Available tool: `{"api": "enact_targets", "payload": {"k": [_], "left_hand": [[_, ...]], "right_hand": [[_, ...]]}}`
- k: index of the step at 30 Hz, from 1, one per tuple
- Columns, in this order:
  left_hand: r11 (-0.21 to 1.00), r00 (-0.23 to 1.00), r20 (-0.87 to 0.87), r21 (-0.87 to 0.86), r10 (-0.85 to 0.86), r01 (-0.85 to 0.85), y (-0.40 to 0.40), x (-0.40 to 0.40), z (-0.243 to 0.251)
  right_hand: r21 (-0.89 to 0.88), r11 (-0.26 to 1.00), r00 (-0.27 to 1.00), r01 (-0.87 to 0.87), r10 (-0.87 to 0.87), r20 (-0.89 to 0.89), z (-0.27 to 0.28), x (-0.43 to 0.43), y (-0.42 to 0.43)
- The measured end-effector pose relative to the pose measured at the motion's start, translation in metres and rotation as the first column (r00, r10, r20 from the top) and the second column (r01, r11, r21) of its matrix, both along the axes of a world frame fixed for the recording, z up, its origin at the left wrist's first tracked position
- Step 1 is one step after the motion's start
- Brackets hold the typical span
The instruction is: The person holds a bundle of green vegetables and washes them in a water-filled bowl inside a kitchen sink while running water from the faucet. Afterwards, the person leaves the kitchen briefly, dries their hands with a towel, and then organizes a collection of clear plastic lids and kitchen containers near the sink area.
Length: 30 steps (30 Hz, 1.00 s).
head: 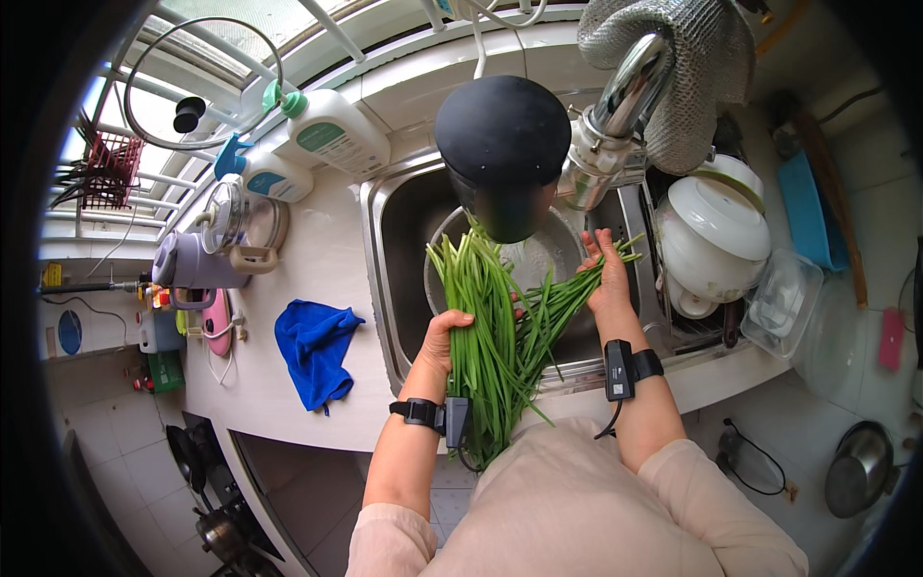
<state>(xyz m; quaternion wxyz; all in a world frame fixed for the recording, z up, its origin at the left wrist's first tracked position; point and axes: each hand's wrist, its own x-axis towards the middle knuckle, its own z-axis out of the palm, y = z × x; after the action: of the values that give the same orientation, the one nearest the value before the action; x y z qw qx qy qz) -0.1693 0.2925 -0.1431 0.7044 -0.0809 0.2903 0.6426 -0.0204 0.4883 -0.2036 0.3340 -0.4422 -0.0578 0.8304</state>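
My left hand (pixel 441 337) is closed around a large bunch of long green garlic chives (pixel 479 324), which hangs over the front edge of the sink. A smaller bundle of the same stalks (pixel 566 303) slants up to the right, and my right hand (pixel 609 278) holds it near its pale ends. Some fingertips show between the two bundles. Beneath them a round metal basin (pixel 438 278) stands in the stainless steel sink (pixel 404 238). The dark cap of my headgear covers part of the basin.
A blue cloth (pixel 315 353) lies on the counter left of the sink. Behind it stand a spray bottle (pixel 277 175) and a pump bottle (pixel 339 133). The chrome faucet (pixel 634 86) rises behind the sink. White bowls (pixel 714 231) sit in a rack at the right, beside clear plastic containers (pixel 782 303).
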Motion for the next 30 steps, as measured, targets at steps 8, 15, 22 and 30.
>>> {"api": "enact_targets", "payload": {"k": [8, 15, 22, 30], "left_hand": [[1.000, 1.000, 0.010, -0.010, -0.009, 0.009, 0.001, 0.000, 0.001], [1.000, 1.000, 0.016, -0.027, 0.006, -0.005, 0.000, 0.001, 0.001], [1.000, 1.000, -0.002, -0.012, -0.007, 0.007, 0.001, 0.001, 0.003], [1.000, 1.000, 0.013, 0.009, 0.015, -0.015, -0.001, 0.003, 0.005]], "right_hand": [[0.028, 1.000, 0.993, -0.013, 0.017, -0.120, 0.000, 0.002, 0.001], [0.100, 0.993, 0.973, -0.056, 0.077, -0.219, 0.009, 0.005, 0.001], [-0.065, 0.998, 0.994, 0.025, -0.032, -0.107, 0.003, 0.001, 0.000], [0.314, 0.916, 0.954, -0.250, 0.177, 0.244, 0.030, -0.018, -0.016]]}}
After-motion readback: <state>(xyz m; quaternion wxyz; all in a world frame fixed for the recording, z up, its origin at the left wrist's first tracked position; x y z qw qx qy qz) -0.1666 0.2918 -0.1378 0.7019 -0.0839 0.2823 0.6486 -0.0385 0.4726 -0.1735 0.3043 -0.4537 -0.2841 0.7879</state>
